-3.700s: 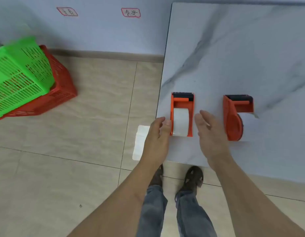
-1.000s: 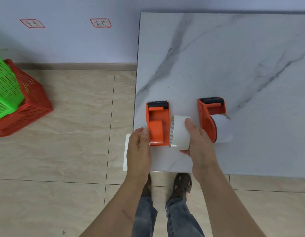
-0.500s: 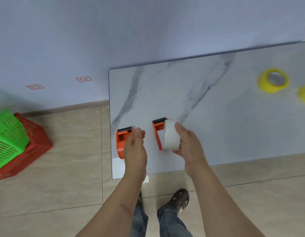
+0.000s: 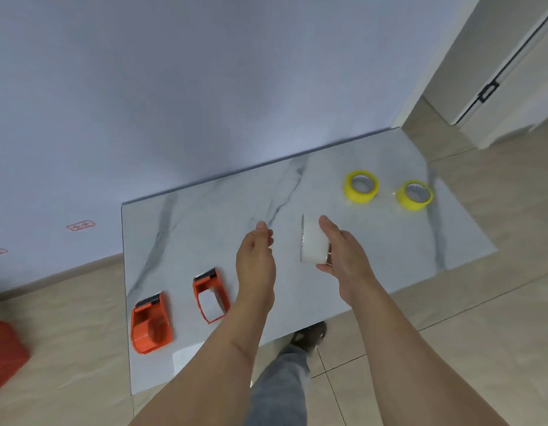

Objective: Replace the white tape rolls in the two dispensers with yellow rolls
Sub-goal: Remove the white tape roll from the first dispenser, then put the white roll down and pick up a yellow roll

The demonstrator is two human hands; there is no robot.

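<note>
My right hand (image 4: 341, 250) holds a white tape roll (image 4: 312, 243) above the middle of the marble table (image 4: 389, 259). My left hand (image 4: 256, 262) hovers beside it, fingers loosely curled and holding nothing. Two orange dispensers lie at the near left of the table. The left dispenser (image 4: 150, 322) has a bare hub with no roll. The right dispenser (image 4: 210, 295) still carries a white roll. Two yellow tape rolls lie flat at the far right, one (image 4: 361, 186) nearer the middle, the other (image 4: 415, 195) near the right edge.
A red basket (image 4: 3, 352) sits on the tiled floor at the far left. A white sheet (image 4: 186, 358) lies under the table's near edge. My legs and a shoe (image 4: 309, 333) are below the table. A wall stands behind, a door frame at the upper right.
My right hand has carried the white roll away from the dispensers toward the table's middle. My left hand let go of the left dispenser and moved right. The view swung right, showing both yellow rolls.
</note>
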